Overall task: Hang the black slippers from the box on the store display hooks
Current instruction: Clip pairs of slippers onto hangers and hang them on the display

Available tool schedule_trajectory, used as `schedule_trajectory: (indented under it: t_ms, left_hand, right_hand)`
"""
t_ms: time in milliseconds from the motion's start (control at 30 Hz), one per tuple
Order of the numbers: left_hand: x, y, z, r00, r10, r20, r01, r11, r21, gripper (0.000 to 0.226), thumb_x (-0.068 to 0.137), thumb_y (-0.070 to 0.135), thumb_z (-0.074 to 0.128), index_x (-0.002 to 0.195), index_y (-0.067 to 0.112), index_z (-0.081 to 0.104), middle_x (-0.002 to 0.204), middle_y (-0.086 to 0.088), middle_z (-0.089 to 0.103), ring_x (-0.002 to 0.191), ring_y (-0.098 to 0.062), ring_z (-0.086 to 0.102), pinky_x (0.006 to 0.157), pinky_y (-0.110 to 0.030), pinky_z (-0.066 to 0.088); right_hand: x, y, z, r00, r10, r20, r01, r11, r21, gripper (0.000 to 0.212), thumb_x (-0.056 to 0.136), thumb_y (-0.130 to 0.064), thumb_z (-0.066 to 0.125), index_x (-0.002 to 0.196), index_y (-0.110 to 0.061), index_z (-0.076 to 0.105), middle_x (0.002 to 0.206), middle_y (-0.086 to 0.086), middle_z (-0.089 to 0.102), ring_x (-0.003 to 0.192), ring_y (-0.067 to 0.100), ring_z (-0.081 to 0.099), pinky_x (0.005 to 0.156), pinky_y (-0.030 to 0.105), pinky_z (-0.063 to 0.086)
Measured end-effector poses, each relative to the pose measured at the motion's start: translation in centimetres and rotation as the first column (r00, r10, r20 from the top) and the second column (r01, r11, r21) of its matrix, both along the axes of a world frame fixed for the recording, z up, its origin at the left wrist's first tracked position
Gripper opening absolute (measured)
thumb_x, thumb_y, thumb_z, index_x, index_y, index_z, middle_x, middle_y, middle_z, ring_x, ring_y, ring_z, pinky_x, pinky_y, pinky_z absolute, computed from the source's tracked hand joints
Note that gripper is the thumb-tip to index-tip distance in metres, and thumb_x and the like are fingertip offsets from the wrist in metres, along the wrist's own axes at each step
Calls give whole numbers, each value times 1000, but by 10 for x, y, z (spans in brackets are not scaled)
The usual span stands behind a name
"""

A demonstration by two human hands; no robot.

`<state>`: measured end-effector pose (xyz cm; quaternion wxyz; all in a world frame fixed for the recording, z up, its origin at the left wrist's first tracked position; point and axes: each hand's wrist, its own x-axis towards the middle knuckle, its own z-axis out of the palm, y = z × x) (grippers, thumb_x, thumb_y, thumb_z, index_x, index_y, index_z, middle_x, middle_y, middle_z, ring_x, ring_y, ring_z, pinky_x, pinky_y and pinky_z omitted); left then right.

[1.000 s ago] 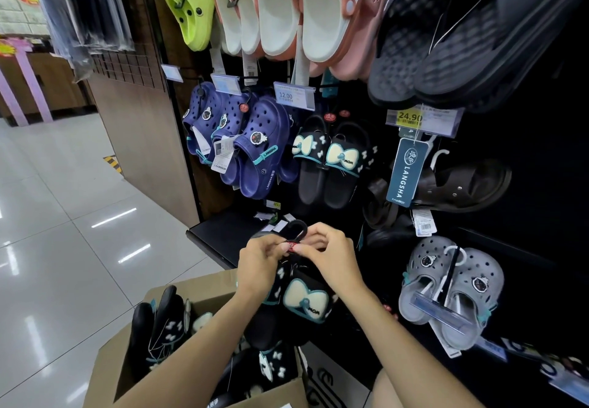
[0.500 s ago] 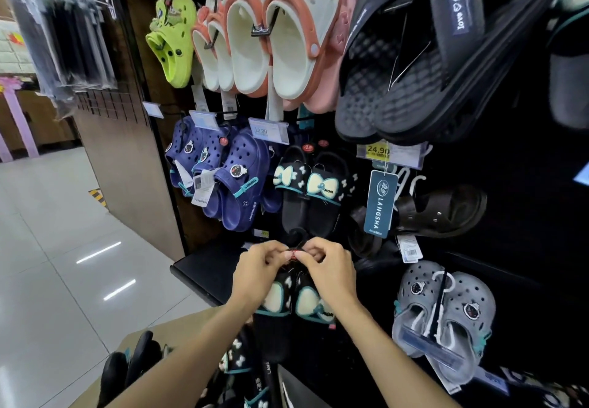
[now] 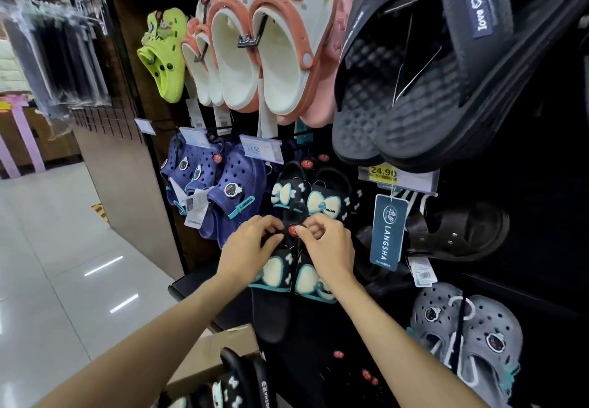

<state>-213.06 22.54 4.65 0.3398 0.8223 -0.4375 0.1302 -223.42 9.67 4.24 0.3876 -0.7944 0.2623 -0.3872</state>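
A pair of black slippers with cream bows and teal trim [image 3: 288, 275] hangs from both my hands in front of the display wall. My left hand [image 3: 251, 248] and my right hand [image 3: 328, 246] pinch its black hanger loop and red tag at the top. Just behind and above, an identical pair [image 3: 314, 198] hangs on a display hook. The cardboard box [image 3: 216, 353] sits at the bottom, with more black slippers [image 3: 242, 382] inside. The hook itself is hidden behind my fingers and the hung pair.
Blue clogs [image 3: 223, 184] hang left of the hung pair, large black slides [image 3: 424, 66] above right, brown sandals [image 3: 459, 232] and grey clogs [image 3: 471, 337] to the right. Price tags [image 3: 261, 149] jut from the hooks. A wooden partition [image 3: 124, 184] and tiled floor lie left.
Both hands have lifted the held pair from above the box up to just below the hung pair. The view has tilted up, so less of the box shows.
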Motion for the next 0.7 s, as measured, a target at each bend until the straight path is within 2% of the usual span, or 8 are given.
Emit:
schedule_trajectory:
  t_ms: [167,433,567,700]
  left_hand:
    - [17,-6,8,999,10,32,-11,1000,27,25,92,32,62,117,31,58,111,12,58,109,-12,55,90,-40,48]
    - [40,-28,26,1000,2,2,-2,1000,-9,26,95,35,60,120,27,60,113,9,58,113,-11,49,92,-31,44]
    - [49,-38,29,1000,-23,-10,23,1000,-18,25,96,35,57,120,26,60,113,9,56,115,-13,47,90,-25,38]
    - [58,-46,30,999,-29,-28,28,999,-36,30,97,35,57,126,27,58,124,10,53,123,-13,42,94,-25,37]
  right_hand:
    - [25,-14,16,996,-13,84,7,998,69,17,80,-40,75,77,-25,68,66,-14,66,66,4,63,67,32,54]
    - [49,-40,42,995,-62,79,58,997,58,18,80,-44,73,80,-26,71,70,-15,68,75,7,65,72,31,53]
    - [60,-51,60,994,-96,51,93,994,60,17,82,-41,73,82,-24,72,70,-15,68,74,7,64,69,27,46]
    - [75,-60,69,993,-108,41,104,992,77,20,82,-41,73,88,-22,72,77,-12,70,74,6,62,66,23,36]
